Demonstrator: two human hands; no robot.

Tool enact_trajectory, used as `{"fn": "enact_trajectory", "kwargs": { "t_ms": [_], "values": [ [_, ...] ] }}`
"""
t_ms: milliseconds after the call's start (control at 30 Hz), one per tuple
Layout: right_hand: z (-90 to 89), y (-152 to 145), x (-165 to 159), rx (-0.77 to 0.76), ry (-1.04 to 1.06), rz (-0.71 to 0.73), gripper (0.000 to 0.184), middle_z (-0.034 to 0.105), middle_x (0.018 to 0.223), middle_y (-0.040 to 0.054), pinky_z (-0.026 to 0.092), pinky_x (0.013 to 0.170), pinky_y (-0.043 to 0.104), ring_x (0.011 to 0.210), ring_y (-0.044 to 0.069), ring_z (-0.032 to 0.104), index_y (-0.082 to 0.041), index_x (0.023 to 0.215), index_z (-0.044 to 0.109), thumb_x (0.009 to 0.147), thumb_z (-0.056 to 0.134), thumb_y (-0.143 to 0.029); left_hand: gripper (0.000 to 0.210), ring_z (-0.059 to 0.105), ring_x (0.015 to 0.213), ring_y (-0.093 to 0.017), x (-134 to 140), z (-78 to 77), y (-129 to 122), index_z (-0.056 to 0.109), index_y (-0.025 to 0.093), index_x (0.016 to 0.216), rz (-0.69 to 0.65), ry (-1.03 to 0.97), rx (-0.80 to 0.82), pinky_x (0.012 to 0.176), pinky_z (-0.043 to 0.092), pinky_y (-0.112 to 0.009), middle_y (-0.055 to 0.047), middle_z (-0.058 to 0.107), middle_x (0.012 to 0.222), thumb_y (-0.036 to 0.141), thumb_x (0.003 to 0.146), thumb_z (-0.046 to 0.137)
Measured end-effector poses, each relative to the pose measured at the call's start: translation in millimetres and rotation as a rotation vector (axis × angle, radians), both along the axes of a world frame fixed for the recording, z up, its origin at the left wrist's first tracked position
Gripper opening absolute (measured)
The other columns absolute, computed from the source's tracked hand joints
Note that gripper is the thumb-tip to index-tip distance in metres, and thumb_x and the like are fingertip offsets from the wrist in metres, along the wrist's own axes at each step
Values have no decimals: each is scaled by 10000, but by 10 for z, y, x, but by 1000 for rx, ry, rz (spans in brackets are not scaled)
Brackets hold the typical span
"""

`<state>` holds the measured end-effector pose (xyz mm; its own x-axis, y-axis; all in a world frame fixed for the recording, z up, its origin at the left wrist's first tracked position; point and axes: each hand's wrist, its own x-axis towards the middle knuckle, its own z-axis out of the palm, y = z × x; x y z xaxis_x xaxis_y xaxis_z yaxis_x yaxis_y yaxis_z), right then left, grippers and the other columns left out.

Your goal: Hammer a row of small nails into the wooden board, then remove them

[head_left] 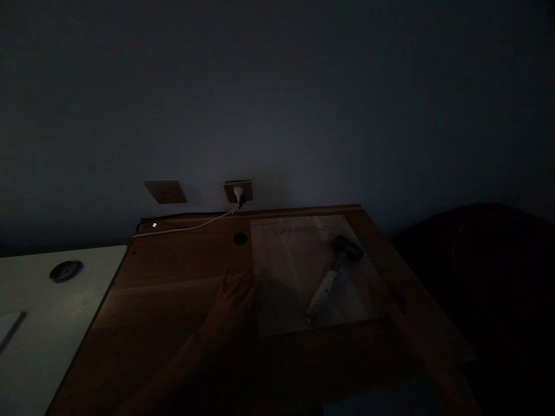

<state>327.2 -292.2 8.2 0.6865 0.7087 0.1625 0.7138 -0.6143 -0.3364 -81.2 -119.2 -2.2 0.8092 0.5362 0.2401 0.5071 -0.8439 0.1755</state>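
Note:
A pale square board or sheet [295, 260] lies on the wooden table, with a row of several small items or marks [299, 230] along its far edge. On it rests a hammer [323, 292], its dark head to the upper right and its pale, wrapped-looking handle slanting toward me. My left hand [234, 300] is at the board's left edge, thumb apart from the other fingers, appearing to touch the edge. Beside the right edge is my right hand [394, 303], so dark that its fingers cannot be made out.
The wooden tabletop [173, 289] meets the wall, where a plug sits in a socket [238, 191] next to another wall plate [165, 192]. A white cable [186, 229] runs along the back. A cable hole [240, 238] is nearby. A white desk [56, 312] adjoins at left; a dark shape [489, 260] is at right.

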Motion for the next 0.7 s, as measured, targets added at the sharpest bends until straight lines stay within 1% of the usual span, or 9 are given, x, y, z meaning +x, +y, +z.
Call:
{"fn": "enact_trajectory", "kwargs": {
  "t_ms": [67, 100, 200, 300, 367, 467, 533, 633, 700],
  "values": [
    [-84, 40, -333, -118, 116, 45, 654, 755, 1095, 231, 563, 722, 527, 835, 387, 748, -156, 1294, 656, 926, 369, -614, 448, 462, 1428, -306, -338, -59, 33, 510, 204, 1454, 80, 14, 10, 1237, 51, -674, -147, 581, 1464, 226, 1015, 426],
    [-117, 59, -495, -155, 104, 79, 619, 757, 1089, 221, 562, 744, 539, 842, 386, 746, -177, 1284, 657, 935, 362, -595, 468, 466, 1426, -303, -505, -91, 34, 497, 203, 1466, 105, 14, 18, 1238, 85, -665, -145, 592, 1453, 203, 1005, 416],
    [-180, 90, -871, -142, 53, 239, 490, 745, 1139, 205, 557, 822, 558, 929, 387, 733, -229, 1200, 681, 930, 412, -536, 518, 457, 1434, -306, -970, -172, -25, 471, 214, 1489, 172, -12, 69, 1237, 131, -645, -131, 625, 1418, 189, 975, 417],
    [-200, 95, -1028, -102, 64, 354, 399, 741, 1193, 158, 573, 831, 522, 967, 361, 730, -276, 1169, 681, 915, 455, -486, 562, 498, 1404, -309, -1330, -175, -145, 460, 231, 1503, 200, -3, 107, 1242, 110, -646, -123, 621, 1425, 171, 946, 416],
    [-193, 119, -1048, -115, 81, 369, 400, 765, 1127, 139, 586, 772, 494, 890, 341, 746, -290, 1193, 677, 924, 444, -473, 637, 550, 1360, -298, -1492, -129, -239, 389, 244, 1555, 211, 9, 90, 1251, 110, -637, -117, 608, 1442, 141, 926, 402],
    [-147, 257, -1063, -143, 82, 319, 499, 777, 1002, 162, 581, 712, 518, 785, 355, 746, -250, 1267, 659, 943, 396, -524, 758, 572, 1339, -272, -1609, -52, -361, 208, 275, 1631, 229, 9, 15, 1251, 258, -546, -85, 567, 1489, 146, 913, 413],
    [-94, 433, -1110, -90, 75, 293, 579, 753, 1109, 194, 571, 804, 563, 929, 387, 734, -204, 1293, 645, 944, 365, -570, 793, 535, 1376, -264, -1608, -24, -394, 127, 286, 1647, 248, 6, -24, 1189, 402, -461, -73, 508, 1542, 168, 922, 428],
    [-15, 771, -1234, 61, 113, 335, 641, 636, 1372, 190, 505, 1008, 567, 1235, 373, 619, -180, 1383, 573, 948, 369, -604, 754, 454, 1440, -284, -1500, -8, -305, 156, 285, 1644, 268, -10, -34, 1153, 444, -450, -96, 448, 1584, 168, 946, 415],
    [2, 991, -1312, 144, 145, 392, 651, 590, 1434, 179, 458, 1081, 555, 1315, 349, 561, -184, 1428, 528, 941, 415, -601, 688, 458, 1430, -288, -1369, 6, -143, 267, 270, 1619, 243, -31, -43, 1175, 407, -484, -117, 501, 1540, 141, 955, 395]
  ]
}}
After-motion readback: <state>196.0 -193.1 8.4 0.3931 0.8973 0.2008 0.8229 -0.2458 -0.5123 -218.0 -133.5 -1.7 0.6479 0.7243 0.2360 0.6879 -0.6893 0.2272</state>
